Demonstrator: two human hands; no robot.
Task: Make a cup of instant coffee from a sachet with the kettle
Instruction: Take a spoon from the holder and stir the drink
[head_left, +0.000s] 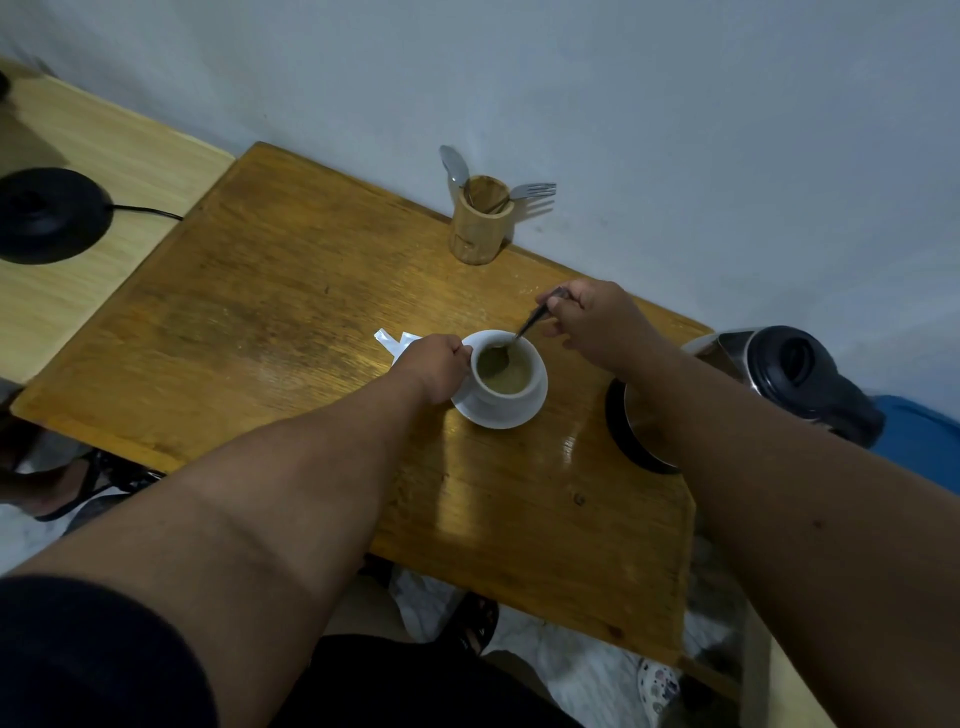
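A small white ceramic cup (506, 371) of pale coffee sits on a white saucer (498, 410) mid-surface. The left hand (434, 366) has its grip closed on the cup's side; the right hand (584, 319) pinches a thin metal spoon (522, 332). The cup looks fragile, hot, easily spilled.

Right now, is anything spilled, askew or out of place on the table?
No spill shows. The kettle stands on the table, off its base; the torn sachet lies behind the left hand.

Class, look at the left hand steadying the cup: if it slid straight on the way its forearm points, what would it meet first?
The left hand already touches the white cup on its saucer, so it meets the cup first, probably pushing it toward the right hand holding the spoon.
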